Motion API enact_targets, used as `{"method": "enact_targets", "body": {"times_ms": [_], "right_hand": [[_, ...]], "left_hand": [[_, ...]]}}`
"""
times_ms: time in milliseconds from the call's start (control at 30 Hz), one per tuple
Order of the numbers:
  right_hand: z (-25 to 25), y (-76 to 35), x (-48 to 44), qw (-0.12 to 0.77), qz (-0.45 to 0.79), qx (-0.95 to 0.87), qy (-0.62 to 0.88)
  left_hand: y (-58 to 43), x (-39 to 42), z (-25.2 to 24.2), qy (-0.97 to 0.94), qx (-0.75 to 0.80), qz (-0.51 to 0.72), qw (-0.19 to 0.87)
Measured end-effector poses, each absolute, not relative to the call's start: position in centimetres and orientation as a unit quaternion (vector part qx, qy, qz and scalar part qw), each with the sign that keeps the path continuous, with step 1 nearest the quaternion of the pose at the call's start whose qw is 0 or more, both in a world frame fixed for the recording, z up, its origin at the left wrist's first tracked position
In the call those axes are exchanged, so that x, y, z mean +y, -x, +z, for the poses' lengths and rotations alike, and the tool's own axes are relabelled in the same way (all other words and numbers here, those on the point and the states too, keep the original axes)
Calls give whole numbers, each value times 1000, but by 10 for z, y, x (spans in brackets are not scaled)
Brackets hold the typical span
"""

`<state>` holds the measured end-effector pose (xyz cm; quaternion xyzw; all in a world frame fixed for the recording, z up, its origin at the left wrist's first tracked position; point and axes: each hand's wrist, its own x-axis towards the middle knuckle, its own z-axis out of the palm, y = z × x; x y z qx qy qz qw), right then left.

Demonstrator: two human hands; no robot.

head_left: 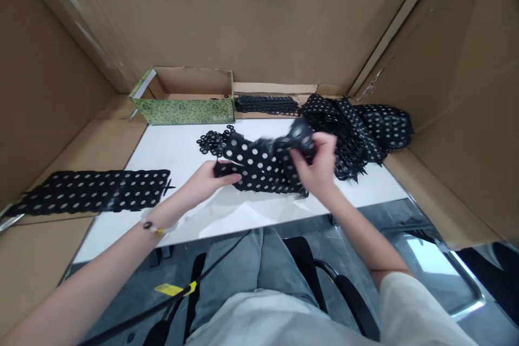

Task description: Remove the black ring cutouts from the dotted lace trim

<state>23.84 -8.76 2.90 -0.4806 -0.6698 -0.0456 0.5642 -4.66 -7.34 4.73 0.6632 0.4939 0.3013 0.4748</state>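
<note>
A black sheet full of round holes (259,165) lies on the white table in front of me. My left hand (221,174) pinches its left end, thumb on top and fingers underneath. My right hand (318,165) is closed round a bunched, blurred black piece (299,138) that rises above the sheet's right part. Whether this piece is joined to the sheet I cannot tell. Just behind my left hand sits a small pile of black rings (213,141). Another flat perforated black sheet (101,190) lies to the left, near my left forearm.
At the back left stands an open green patterned box (182,111). Beside it is a stack of black strips (266,104). A heap of crumpled perforated sheets (357,127) fills the right rear of the white table (239,216). Tall cardboard walls (251,16) enclose the back and sides.
</note>
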Motion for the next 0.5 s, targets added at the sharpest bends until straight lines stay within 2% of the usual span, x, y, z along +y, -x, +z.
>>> {"method": "enact_targets", "body": {"times_ms": [100, 267, 367, 500], "right_hand": [[66, -300, -76, 601, -133, -569, 545], [122, -414, -34, 540, -273, -437, 665], [116, -447, -1, 464, -232, -522, 677], [73, -446, 26, 339, -94, -649, 675]], "left_hand": [[66, -62, 57, -582, 505, 362, 525], [90, -47, 71, -496, 554, 408, 529], [90, -44, 73, -468, 553, 435, 535], [83, -48, 76, -454, 559, 450, 528]]}}
